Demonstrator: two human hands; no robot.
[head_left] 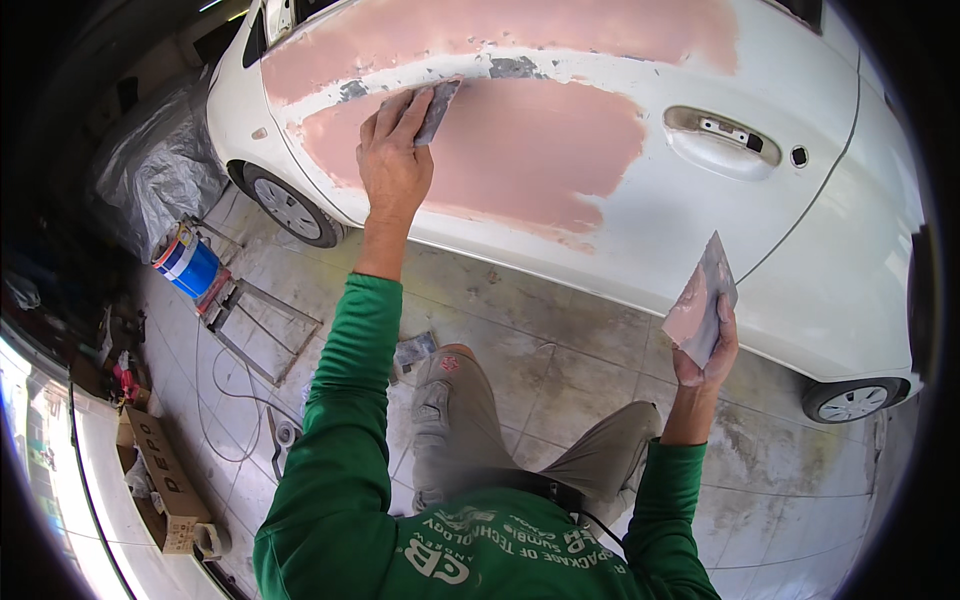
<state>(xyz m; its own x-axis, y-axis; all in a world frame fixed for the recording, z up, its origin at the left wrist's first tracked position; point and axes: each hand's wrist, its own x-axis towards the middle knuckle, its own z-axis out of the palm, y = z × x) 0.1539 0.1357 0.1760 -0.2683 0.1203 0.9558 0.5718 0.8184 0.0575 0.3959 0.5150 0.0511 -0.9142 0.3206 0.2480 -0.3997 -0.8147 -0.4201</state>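
Observation:
My left hand [398, 165] is closed round a grey putty spreader [437, 112], its edge against the upper border of the pink filler patch [540, 150] on the white car door [640, 240]. A second pink band [560, 30] runs above it, with chipped grey spots between the two. In my right hand [712, 350] is a flat, pointed grey spreader plate [718, 285], held away from the door. A dab of pink putty [688, 310] sits on its left side. The door handle recess [722, 142] lies above and beyond my right hand.
To the left, a blue can [188, 262] stands by a low metal frame [262, 330]. Plastic sheeting [160, 160] drapes something behind it. A cardboard box [165, 485] and a cable [215, 400] lie at lower left. The car's wheels [288, 207] flank the tiled floor [500, 310].

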